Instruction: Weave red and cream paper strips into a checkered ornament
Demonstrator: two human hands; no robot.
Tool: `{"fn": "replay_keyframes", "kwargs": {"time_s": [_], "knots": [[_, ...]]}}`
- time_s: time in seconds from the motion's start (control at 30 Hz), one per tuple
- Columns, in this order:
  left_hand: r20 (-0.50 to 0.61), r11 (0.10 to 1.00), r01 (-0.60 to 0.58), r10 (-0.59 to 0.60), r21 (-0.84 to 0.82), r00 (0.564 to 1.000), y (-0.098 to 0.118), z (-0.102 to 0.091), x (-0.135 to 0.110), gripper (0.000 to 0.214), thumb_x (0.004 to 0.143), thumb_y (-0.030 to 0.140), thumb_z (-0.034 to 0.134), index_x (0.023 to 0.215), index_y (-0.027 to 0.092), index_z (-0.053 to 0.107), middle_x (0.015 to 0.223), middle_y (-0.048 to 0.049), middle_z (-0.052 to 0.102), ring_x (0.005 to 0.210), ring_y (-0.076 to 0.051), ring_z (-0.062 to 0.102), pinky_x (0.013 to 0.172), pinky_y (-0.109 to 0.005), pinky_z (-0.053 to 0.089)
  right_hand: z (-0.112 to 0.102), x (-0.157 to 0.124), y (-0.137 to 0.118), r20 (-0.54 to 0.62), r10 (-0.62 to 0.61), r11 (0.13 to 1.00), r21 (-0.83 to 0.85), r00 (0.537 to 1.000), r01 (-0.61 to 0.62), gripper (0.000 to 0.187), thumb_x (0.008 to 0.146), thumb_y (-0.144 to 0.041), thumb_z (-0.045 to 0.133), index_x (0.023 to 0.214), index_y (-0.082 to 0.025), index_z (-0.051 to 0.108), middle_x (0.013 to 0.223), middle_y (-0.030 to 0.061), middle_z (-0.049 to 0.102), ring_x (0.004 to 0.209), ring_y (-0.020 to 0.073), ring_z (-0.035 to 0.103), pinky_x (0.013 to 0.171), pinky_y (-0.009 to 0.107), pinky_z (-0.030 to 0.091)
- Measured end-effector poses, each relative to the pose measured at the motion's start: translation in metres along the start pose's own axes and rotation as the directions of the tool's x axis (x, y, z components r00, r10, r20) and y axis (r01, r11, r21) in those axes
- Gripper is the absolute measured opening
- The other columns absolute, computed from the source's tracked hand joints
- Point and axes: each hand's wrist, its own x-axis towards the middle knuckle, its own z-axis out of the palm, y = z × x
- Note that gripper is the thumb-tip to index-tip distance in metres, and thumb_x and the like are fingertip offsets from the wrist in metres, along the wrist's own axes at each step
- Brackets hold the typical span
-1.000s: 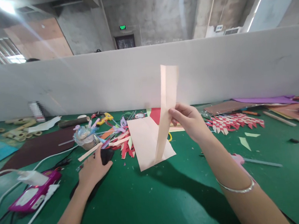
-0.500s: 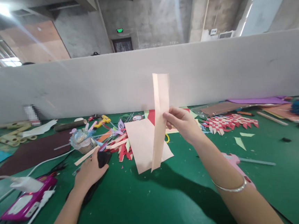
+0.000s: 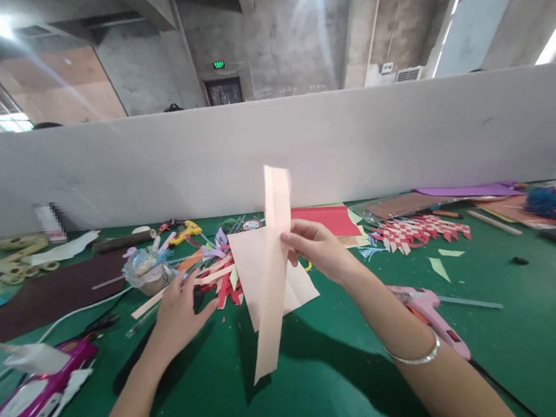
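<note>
My right hand (image 3: 318, 247) pinches a long, pale peach paper strip (image 3: 273, 254) near its middle, thumb in front. The strip has a lengthwise crease and stands nearly upright, tilted with its lower end toward me. Behind it on the table lies a larger peach paper sheet (image 3: 249, 253), partly covered by the strip. My left hand (image 3: 183, 314) is open, fingers apart, low over the table to the left of the sheet. Beneath that hand and forearm lies a long black object (image 3: 132, 367); its kind is mostly hidden.
A pink glue gun (image 3: 430, 309) lies right of my right forearm. Behind are red paper (image 3: 325, 220), red-and-white woven paper pieces (image 3: 407, 233) and yellow-handled scissors (image 3: 186, 232). A magenta power strip (image 3: 36, 401) with cables is at left. A low white partition (image 3: 374, 141) borders the green table (image 3: 341, 372).
The paper strip in my right hand has come left and lower, closer to me. My left hand has let go of the black object and spread its fingers, moving slightly right.
</note>
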Motion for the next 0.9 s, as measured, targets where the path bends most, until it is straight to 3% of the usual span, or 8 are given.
{"fn": "replay_keyframes", "kwargs": {"time_s": [0.07,0.17,0.23,0.43,0.5,0.63,0.77,0.9], "knots": [[0.095,0.951,-0.05,0.083,-0.304,0.992,0.039,-0.014,0.006,0.06,0.08,0.051,0.041,0.13,0.018,0.036,0.137,-0.0119,0.036,0.127,-0.029,0.03,0.102,-0.043,0.026,0.007,0.0,0.003,0.048,0.029,0.998,-0.048,0.998,-0.027,0.017,0.078,-0.033,0.057,0.075,-0.016,0.057,0.065,-0.0026,0.055,0.051,0.0061,0.052,0.052,0.023,0.043],[0.179,0.704,-0.005,0.188,-0.71,0.966,0.09,-0.031,0.018,0.056,0.084,0.053,0.035,0.128,0.019,0.038,0.125,-0.0106,0.05,0.114,-0.026,0.048,0.09,-0.035,0.041,0.018,-0.001,0.008,0.074,0.071,0.99,-0.124,0.995,-0.062,0.018,0.077,-0.033,0.057,0.075,-0.016,0.057,0.066,-0.0021,0.057,0.049,0.0064,0.054,0.051,0.023,0.045],[0.183,0.619,0.02,0.2,-0.785,0.962,0.112,-0.036,0.027,0.053,0.082,0.052,0.04,0.12,0.015,0.047,0.11,-0.01,0.06,0.098,-0.024,0.057,0.081,-0.031,0.046,0.023,-0.002,0.009,0.089,0.09,0.982,-0.175,0.992,-0.074,0.018,0.077,-0.033,0.057,0.074,-0.015,0.056,0.065,-0.0022,0.056,0.049,0.0066,0.054,0.051,0.022,0.044],[0.108,0.642,0.024,0.092,-0.766,0.99,0.128,-0.033,0.05,0.04,0.078,0.048,0.05,0.09,0.012,0.063,0.074,-0.0042,0.065,0.066,-0.017,0.059,0.055,-0.022,0.044,0.01,0.002,0.008,0.027,0.042,0.946,-0.323,0.999,-0.031,0.018,0.083,-0.034,0.046,0.086,-0.017,0.051,0.071,-0.0016,0.056,0.054,0.0077,0.057,0.056,0.023,0.047],[0.046,0.62,0.038,-0.003,-0.783,0.999,0.126,-0.036,0.057,0.041,0.075,0.049,0.052,0.089,0.013,0.064,0.072,-0.0034,0.064,0.062,-0.016,0.058,0.051,-0.021,0.042,0.0,0.005,0.013,-0.036,0.087,0.803,-0.588,0.996,-0.092,0.02,0.087,-0.034,0.037,0.092,-0.019,0.05,0.077,-0.0003,0.058,0.06,0.0087,0.059,0.06,0.023,0.047],[-0.054,0.577,0.061,-0.18,-0.815,0.982,0.12,-0.043,0.069,0.04,0.068,0.049,0.058,0.083,0.013,0.066,0.067,-0.0028,0.064,0.06,-0.016,0.058,0.05,-0.02,0.042,-0.012,0.008,0.04,-0.203,0.22,0.287,-0.921,0.954,-0.262,0.02,0.084,-0.026,0.043,0.1,-0.017,0.052,0.097,0.0097,0.061,0.089,0.0203,0.058,0.072,0.031,0.044],[0.019,0.558,0.11,-0.166,-0.823,0.986,0.119,-0.046,0.07,0.041,0.066,0.051,0.058,0.082,0.014,0.066,0.06,-0.0008,0.063,0.054,-0.015,0.056,0.048,-0.02,0.041,-0.011,0.006,0.074,-0.257,0.301,0.139,-0.941,0.918,-0.309,0.026,0.08,-0.015,0.044,0.104,-0.011,0.053,0.106,0.0197,0.057,0.105,0.0297,0.05,0.076,0.038,0.041],[0.107,0.509,0.159,-0.129,-0.846,0.986,0.121,-0.047,0.068,0.042,0.067,0.051,0.057,0.086,0.014,0.066,0.044,0.0033,0.052,0.043,-0.014,0.05,0.043,-0.021,0.038,-0.007,0.006,0.089,-0.228,0.301,0.113,-0.956,0.926,-0.272,0.03,0.086,-0.021,0.037,0.112,-0.015,0.051,0.112,0.0153,0.054,0.111,0.025,0.045,0.083,0.036,0.039]]}}
